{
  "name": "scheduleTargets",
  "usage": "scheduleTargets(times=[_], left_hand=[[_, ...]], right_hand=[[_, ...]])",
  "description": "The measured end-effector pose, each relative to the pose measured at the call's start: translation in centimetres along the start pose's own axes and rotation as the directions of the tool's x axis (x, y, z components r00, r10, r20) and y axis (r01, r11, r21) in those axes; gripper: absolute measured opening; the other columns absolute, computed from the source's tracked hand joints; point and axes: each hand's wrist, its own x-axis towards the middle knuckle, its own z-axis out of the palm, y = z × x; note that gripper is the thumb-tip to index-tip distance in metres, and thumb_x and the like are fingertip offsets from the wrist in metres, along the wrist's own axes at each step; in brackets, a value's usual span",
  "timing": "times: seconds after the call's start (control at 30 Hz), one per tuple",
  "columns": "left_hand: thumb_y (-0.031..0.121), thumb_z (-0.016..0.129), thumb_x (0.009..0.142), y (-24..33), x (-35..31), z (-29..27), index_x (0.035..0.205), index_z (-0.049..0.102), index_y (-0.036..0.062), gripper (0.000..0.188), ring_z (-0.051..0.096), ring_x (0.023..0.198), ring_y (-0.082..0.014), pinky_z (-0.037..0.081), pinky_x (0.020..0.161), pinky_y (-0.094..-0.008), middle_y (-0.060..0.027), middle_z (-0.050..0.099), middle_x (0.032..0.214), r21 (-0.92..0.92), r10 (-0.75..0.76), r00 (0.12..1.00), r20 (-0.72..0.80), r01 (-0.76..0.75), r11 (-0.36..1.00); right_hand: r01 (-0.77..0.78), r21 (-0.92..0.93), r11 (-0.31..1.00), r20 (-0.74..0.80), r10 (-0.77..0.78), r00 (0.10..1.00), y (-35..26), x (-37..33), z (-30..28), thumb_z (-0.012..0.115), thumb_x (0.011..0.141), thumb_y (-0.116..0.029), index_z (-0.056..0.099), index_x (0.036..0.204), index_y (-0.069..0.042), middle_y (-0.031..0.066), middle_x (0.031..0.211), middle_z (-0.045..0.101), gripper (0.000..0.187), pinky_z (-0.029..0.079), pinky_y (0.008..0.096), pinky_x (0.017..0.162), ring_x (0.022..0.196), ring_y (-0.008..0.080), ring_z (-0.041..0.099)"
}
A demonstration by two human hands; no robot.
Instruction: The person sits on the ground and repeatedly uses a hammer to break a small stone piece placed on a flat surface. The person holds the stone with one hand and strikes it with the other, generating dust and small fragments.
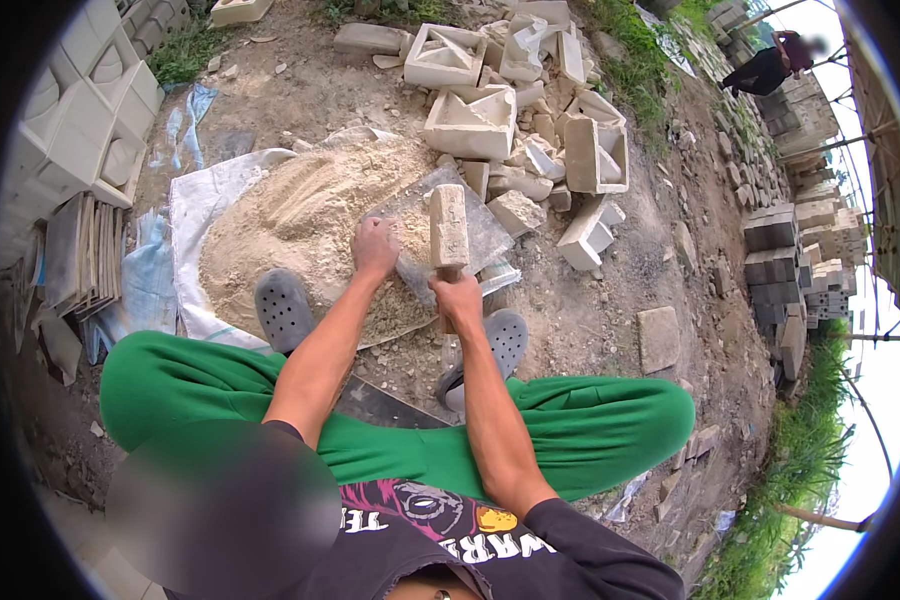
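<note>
My right hand [457, 300] is wrapped round the handle of a block-headed mallet [449, 225], its head pointing away from me and coated in pale dust. Under the mallet lies a flat grey slab [480, 212]. At the slab's left edge my left hand [375, 245] is closed with the knuckles up; whatever is in its fingers is hidden. Left of that hand spreads a heap of pale crumbled material [290, 215] on a white sack sheet [195, 200]. My feet in grey clogs [282, 310] stand at the near side of the heap.
Broken cream hollow blocks [475, 120] are piled beyond the slab. Cream blocks [90, 65] are stacked at the far left, with thin boards [85, 255] leaning nearby. Grey blocks [775, 250] stand at the right. A person [778, 65] is at the far right.
</note>
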Motion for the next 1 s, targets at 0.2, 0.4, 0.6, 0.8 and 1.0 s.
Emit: scheduleTargets(times=[0.2,0.4,0.6,0.8,1.0], left_hand=[[0.019,0.054,0.091,-1.1,-0.8,3.6,0.142,0.050,0.0028,0.054,0.041,0.139,-0.0354,0.032,0.115,-0.0498,-0.0177,0.046,0.149,0.263,0.234,0.969,-0.073,-0.208,0.942],[0.022,0.048,0.095,0.5,-0.2,6.2,0.145,0.042,-0.0046,0.057,0.032,0.147,-0.0385,0.027,0.118,-0.0533,-0.0225,0.039,0.155,0.231,0.347,0.934,0.086,-0.357,0.905],[0.019,0.048,0.095,1.5,1.3,5.7,0.147,0.036,-0.0059,0.059,0.025,0.149,-0.0397,0.024,0.120,-0.0518,-0.0266,0.028,0.159,0.143,0.353,0.932,0.082,-0.361,0.921],[0.017,0.046,0.095,1.4,3.2,4.7,0.150,0.030,-0.0075,0.063,0.024,0.149,-0.0396,0.021,0.123,-0.0478,-0.0285,0.024,0.160,0.151,0.400,0.912,0.093,-0.410,0.899],[0.017,0.046,0.094,1.3,1.9,5.1,0.148,0.034,-0.0070,0.060,0.028,0.148,-0.0388,0.021,0.122,-0.0490,-0.0267,0.030,0.158,0.124,0.421,0.899,0.123,-0.435,0.892]], right_hand=[[0.167,0.187,0.968,-0.198,-0.130,0.972,0.4,0.2,-1.2,0.079,0.077,-0.023,0.071,0.084,0.000,0.0074,0.071,0.069,0.025,0.053,0.0325,0.052,0.054,0.0158,0.065],[-0.045,0.180,0.983,-0.236,0.088,0.968,4.0,2.2,-1.0,0.078,0.074,-0.029,0.072,0.091,0.003,0.0127,0.076,0.071,0.037,0.054,0.0357,0.062,0.064,0.0216,0.068],[-0.194,0.133,0.972,-0.082,0.206,0.975,4.4,1.8,-0.6,0.076,0.072,-0.038,0.072,0.103,0.004,0.0214,0.092,0.075,0.053,0.056,0.0404,0.080,0.088,0.0339,0.074],[-0.095,0.074,0.993,-0.063,0.100,0.993,2.5,1.1,0.8,0.075,0.072,-0.037,0.074,0.097,0.002,0.0203,0.087,0.075,0.047,0.058,0.0404,0.075,0.082,0.0339,0.074],[-0.074,0.104,0.992,-0.019,0.077,0.997,0.8,1.4,-0.1,0.077,0.075,-0.028,0.072,0.082,0.002,0.0133,0.070,0.070,0.031,0.055,0.0365,0.054,0.059,0.0227,0.070]])
